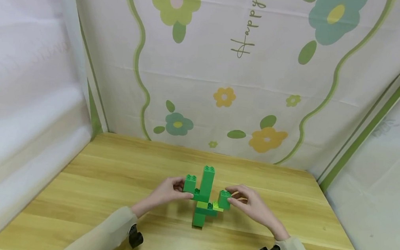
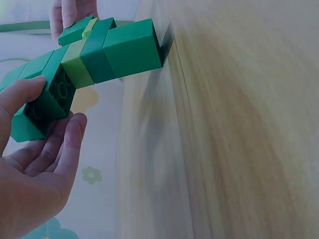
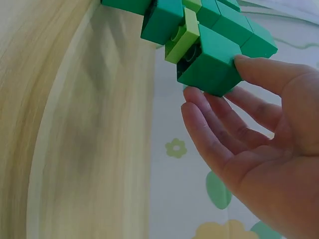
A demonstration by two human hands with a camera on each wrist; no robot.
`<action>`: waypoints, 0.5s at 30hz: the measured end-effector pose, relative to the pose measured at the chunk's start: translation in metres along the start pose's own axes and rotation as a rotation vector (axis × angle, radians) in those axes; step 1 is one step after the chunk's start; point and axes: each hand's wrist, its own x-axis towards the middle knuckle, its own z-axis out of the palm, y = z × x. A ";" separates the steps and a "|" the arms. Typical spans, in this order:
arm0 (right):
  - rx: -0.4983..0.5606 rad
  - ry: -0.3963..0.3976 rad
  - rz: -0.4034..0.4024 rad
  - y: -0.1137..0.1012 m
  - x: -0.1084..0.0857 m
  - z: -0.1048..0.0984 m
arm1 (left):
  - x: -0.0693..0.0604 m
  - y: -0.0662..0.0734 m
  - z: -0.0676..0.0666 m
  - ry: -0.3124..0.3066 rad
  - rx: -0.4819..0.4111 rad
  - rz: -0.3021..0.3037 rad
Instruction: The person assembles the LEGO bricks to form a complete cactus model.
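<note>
A cactus-shaped build of green toy building bricks (image 1: pixel 207 183) stands upright at the middle of the wooden table, its base brick (image 2: pixel 133 46) at or just above the surface. My left hand (image 1: pixel 170 190) pinches the build's left arm, thumb on the near side and fingers behind. On the other side, my right hand (image 1: pixel 252 203) holds the green brick (image 3: pixel 212 59) at the end of the right arm between thumb and fingers. That brick sits over a lime brick (image 3: pixel 183 37), overhanging it. A second lime brick (image 2: pixel 76 63) forms part of the trunk.
The wooden tabletop (image 1: pixel 115 197) spreads around the build. A white cloth with printed flowers (image 1: pixel 266 139) hangs behind the table, and more white cloth (image 1: pixel 26 106) hangs at the sides. Small black wrist cameras (image 1: pixel 135 237) are strapped at both sleeves.
</note>
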 end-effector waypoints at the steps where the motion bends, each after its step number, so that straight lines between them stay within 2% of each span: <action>1: 0.003 0.001 0.010 0.002 0.001 0.000 | 0.001 -0.001 0.000 0.000 -0.001 -0.005; 7: 0.021 0.009 0.028 0.012 0.005 0.000 | 0.007 -0.005 0.001 -0.004 -0.022 -0.049; 12: 0.071 -0.015 0.055 0.019 0.010 0.000 | 0.011 -0.007 0.001 0.007 -0.009 -0.086; 15: 0.106 -0.033 0.045 0.022 0.013 0.000 | 0.012 -0.007 0.001 0.003 -0.029 -0.116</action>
